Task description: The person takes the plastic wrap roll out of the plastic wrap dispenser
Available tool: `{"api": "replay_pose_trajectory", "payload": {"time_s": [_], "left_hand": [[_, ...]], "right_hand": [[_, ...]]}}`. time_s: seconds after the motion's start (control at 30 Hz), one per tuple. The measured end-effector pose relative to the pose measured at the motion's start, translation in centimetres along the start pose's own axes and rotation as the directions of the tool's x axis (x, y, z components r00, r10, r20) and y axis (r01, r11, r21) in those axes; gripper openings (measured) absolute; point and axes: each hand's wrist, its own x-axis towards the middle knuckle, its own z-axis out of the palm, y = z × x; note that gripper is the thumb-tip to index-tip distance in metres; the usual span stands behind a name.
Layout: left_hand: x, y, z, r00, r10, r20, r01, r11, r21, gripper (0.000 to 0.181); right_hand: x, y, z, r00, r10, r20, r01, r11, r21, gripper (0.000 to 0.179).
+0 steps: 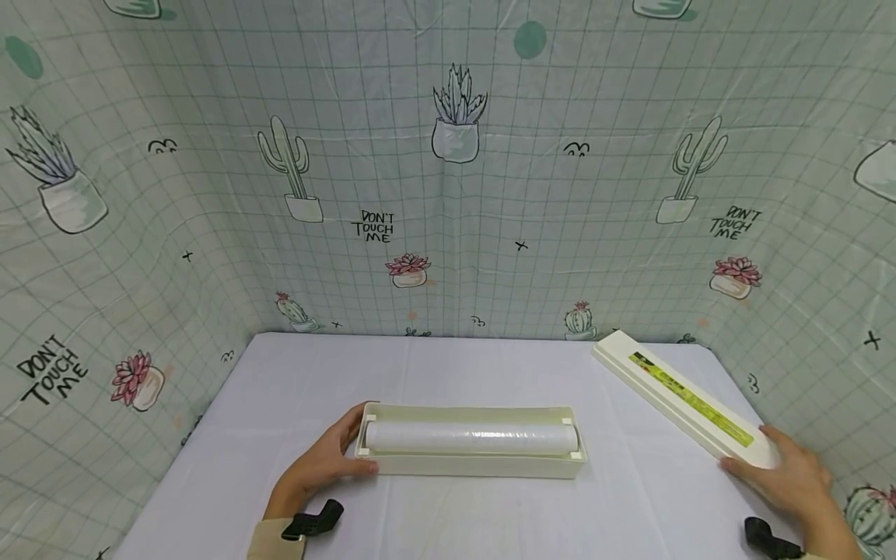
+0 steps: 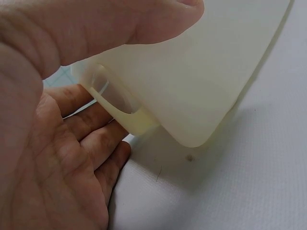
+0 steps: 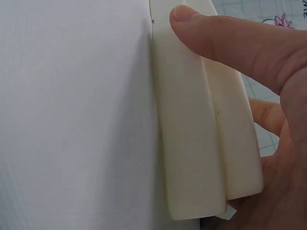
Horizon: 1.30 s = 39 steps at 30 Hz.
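A long cream plastic wrap box (image 1: 476, 467) sits on the table in the middle of the head view, its top uncovered. Inside lies a shiny white roll of plastic wrap (image 1: 470, 438). My left hand (image 1: 325, 459) grips the box's left end, thumb along the front wall and the other fingers behind it. In the left wrist view, the fingers lie beside an oval opening in the box's end (image 2: 144, 122). My right hand (image 1: 798, 470) holds the near end of the cream lid (image 1: 675, 400), which lies slantwise at the right with a yellow-green label. The right wrist view shows the thumb across the lid's stepped edge (image 3: 192, 139).
A white cloth covers the table (image 1: 476, 521). Behind and at both sides hangs a grid-patterned curtain (image 1: 504, 194) with cactus drawings, meeting the table's back edge. The lid's far end reaches that back edge.
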Motion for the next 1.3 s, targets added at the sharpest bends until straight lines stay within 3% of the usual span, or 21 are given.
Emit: {"api": "replay_pose_trajectory", "payload": {"time_s": [0.13,0.23,0.4,0.57,0.77,0.9,1.07,1.3], "left_hand": [[-0.2,0.1,0.0,1.0,-0.001,0.0,0.001,1.0,-0.003,0.105],[-0.2,0.1,0.0,1.0,-0.006,-0.005,0.006,1.0,0.008,0.104],[-0.1,0.1,0.1,1.0,-0.008,-0.008,0.008,1.0,0.003,0.105],[0.0,0.0,0.2,1.0,0.002,-0.011,-0.002,1.0,-0.012,0.106],[0.0,0.1,0.1,1.0,0.015,-0.001,-0.015,1.0,-0.009,0.105],[0.0,0.2,0.1,1.0,0.012,-0.016,-0.012,1.0,0.004,0.105],[0.2,0.2,0.0,1.0,0.015,-0.009,-0.015,1.0,0.001,0.105],[0.2,-0.1,0.0,1.0,0.024,0.014,-0.024,1.0,-0.001,0.105]], "right_hand": [[0.3,-0.8,-0.7,0.998,0.034,0.044,-0.034,0.999,0.003,0.104],[0.6,-1.5,-1.2,0.999,0.029,0.029,-0.029,1.0,0.005,0.101],[0.4,-3.2,-2.4,0.995,-0.045,-0.091,0.047,0.999,0.024,0.092],[-0.2,-6.5,-3.2,0.972,-0.133,-0.195,0.151,0.986,0.078,0.085],[-0.3,-11.6,-2.1,0.965,-0.216,-0.149,0.239,0.957,0.164,0.087],[-0.2,-13.8,-1.0,0.955,-0.271,-0.121,0.29,0.94,0.18,0.09],[0.0,-15.2,-0.3,0.949,-0.301,-0.096,0.315,0.928,0.199,0.092],[-0.1,-15.5,0.1,0.949,-0.305,-0.079,0.315,0.929,0.193,0.094]]}}
